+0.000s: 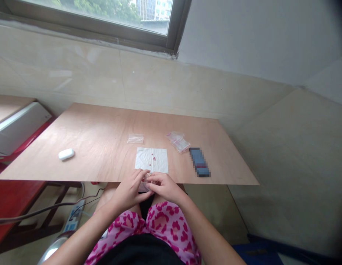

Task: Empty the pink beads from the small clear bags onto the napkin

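At the table's front edge, my left hand [130, 187] and my right hand [165, 185] come together around a small clear plastic bag [143, 187]. Fingers of both hands are closed on it, one from each side. Something small and red shows by the fingertips, too unclear to name. Just beyond my hands a white paper tissue [142, 159] lies flat, its near edge close to my fingers. Several tiny dark red pieces [154, 158] are scattered on the tissue.
Farther back lie a flat clear bag [136, 138] and a small pile of clear bags [179, 141]. A phone [200, 162], pixelated, rests to their right. A white rounded case [66, 154] is at the left of the wooden table [99, 140]. Cables [63, 203] run below.
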{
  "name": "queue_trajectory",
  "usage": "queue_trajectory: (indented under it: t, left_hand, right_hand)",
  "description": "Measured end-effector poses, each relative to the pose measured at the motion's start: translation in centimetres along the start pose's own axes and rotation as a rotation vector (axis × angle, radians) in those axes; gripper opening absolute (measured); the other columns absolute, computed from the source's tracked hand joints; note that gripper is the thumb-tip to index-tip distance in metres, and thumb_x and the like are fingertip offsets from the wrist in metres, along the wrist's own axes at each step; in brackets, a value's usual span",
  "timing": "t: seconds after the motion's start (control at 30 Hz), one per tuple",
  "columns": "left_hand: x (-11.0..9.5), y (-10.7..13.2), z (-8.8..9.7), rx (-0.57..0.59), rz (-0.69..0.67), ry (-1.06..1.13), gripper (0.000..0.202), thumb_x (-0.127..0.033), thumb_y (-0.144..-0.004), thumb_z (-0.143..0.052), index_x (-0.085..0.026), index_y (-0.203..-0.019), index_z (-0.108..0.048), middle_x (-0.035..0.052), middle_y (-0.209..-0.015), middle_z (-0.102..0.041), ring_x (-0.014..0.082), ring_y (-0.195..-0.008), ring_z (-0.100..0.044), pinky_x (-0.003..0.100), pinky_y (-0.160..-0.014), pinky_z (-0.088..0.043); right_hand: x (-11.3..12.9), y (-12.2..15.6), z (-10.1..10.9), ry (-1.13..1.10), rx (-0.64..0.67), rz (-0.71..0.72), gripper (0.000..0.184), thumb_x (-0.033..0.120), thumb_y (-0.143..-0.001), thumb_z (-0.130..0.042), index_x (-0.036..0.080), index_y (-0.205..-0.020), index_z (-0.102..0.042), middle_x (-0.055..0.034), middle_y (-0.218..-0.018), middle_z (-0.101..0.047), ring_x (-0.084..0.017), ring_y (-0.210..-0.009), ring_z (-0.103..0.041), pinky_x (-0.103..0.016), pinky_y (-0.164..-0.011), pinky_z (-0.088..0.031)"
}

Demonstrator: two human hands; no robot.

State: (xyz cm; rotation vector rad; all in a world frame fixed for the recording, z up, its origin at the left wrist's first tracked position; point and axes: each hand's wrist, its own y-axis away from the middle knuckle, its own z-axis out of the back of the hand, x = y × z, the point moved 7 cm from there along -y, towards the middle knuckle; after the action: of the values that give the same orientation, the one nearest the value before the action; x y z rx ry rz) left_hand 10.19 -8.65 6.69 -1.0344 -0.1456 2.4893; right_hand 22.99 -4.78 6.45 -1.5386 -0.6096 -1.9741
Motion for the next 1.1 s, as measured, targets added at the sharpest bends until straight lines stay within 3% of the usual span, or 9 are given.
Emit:
queue_trajectory:
  t: [0.17, 0.4, 0.47, 0.63, 0.7, 0.93, 1.1]
  left_hand:
    - [-0.8, -0.4, -0.2, 0.115, 0.031, -0.038, 0.047, -0.037, -0.092, -0.070, -0.022, -0.134, -0.055, 0.0103, -0.110, -0.068, 0.0290, -0.099, -0.066, 0.042, -0.086, -0.054]
    - [-0.8, 0.0, -0.9, 0.206, 0.038, -0.042, 0.040, -0.042, -0.091, -0.070, -0.024, -0.126, -0.062, 0.0104, -0.112, -0.071, 0.0304, -0.102, -0.068, 0.039, -0.085, -0.054]
    - [-0.7, 0.1, -1.2, 0.243, 0.042, -0.042, 0.043, -0.044, -0.090, -0.071, -0.024, -0.127, -0.062, 0.0111, -0.115, -0.071, 0.0318, -0.103, -0.068, 0.041, -0.086, -0.055]
    - [0.0, 0.0, -1.2, 0.228, 0.045, -0.042, 0.074, -0.037, -0.083, -0.078, -0.026, -0.148, -0.046, 0.0129, -0.135, -0.066, 0.0357, -0.122, -0.064, 0.046, -0.097, -0.053]
    - [0.7, 0.2, -1.3, 0.228, 0.060, -0.067, 0.075, -0.030, -0.082, -0.077, -0.026, -0.150, -0.044, 0.0137, -0.136, -0.065, 0.0361, -0.123, -0.063, 0.046, -0.098, -0.053]
    - [2.9, 0.6, -0.5, 0.128, 0.160, -0.055, 0.069, -0.014, -0.081, -0.062, -0.020, -0.147, -0.044, 0.0114, -0.111, -0.069, 0.0277, -0.095, -0.068, 0.041, -0.089, -0.053]
    - [4.3, 0.6, 0.0, 0.071, 0.255, 0.118, 0.070, -0.011, -0.081, -0.055, -0.022, -0.148, -0.040, 0.0028, -0.095, -0.064, 0.0194, -0.080, -0.063, 0.035, -0.081, -0.053]
  right_hand:
    - [0.3, 0.0, 0.0, 0.021, 0.062, 0.020, 0.022, 0.009, -0.087, -0.057, 0.019, -0.070, -0.068, 0.0003, -0.081, -0.067, -0.017, -0.081, -0.062, -0.026, -0.078, -0.049]
    - [-0.8, 0.6, -0.7, 0.132, 0.223, -0.011, 0.026, 0.011, -0.087, -0.057, 0.019, -0.063, -0.060, 0.0026, -0.071, -0.061, -0.014, -0.067, -0.054, -0.023, -0.065, -0.043]
    - [-1.2, 0.7, -0.6, 0.133, 0.225, -0.042, 0.021, 0.013, -0.087, -0.061, 0.018, -0.067, -0.063, 0.0030, -0.071, -0.061, -0.013, -0.065, -0.053, -0.023, -0.062, -0.041]
    - [-1.3, 0.5, 0.1, 0.103, 0.179, -0.056, 0.004, 0.019, -0.085, -0.072, 0.018, -0.081, -0.073, 0.0030, -0.075, -0.065, -0.013, -0.067, -0.054, -0.023, -0.062, -0.041]
    - [-1.5, 0.5, 0.5, 0.076, 0.169, -0.065, 0.008, 0.020, -0.085, -0.073, 0.020, -0.092, -0.077, 0.0028, -0.077, -0.066, -0.014, -0.068, -0.056, -0.023, -0.064, -0.043]
    - [-2.7, 0.5, 2.8, 0.129, 0.025, -0.162, 0.037, 0.030, -0.086, -0.077, 0.021, -0.121, -0.078, -0.0009, -0.083, -0.069, -0.015, -0.071, -0.059, -0.025, -0.068, -0.047]
    - [-2.4, 0.3, 3.3, 0.134, -0.039, -0.146, 0.036, 0.035, -0.087, -0.077, 0.020, -0.119, -0.078, -0.0033, -0.090, -0.071, -0.015, -0.071, -0.060, -0.025, -0.066, -0.048]
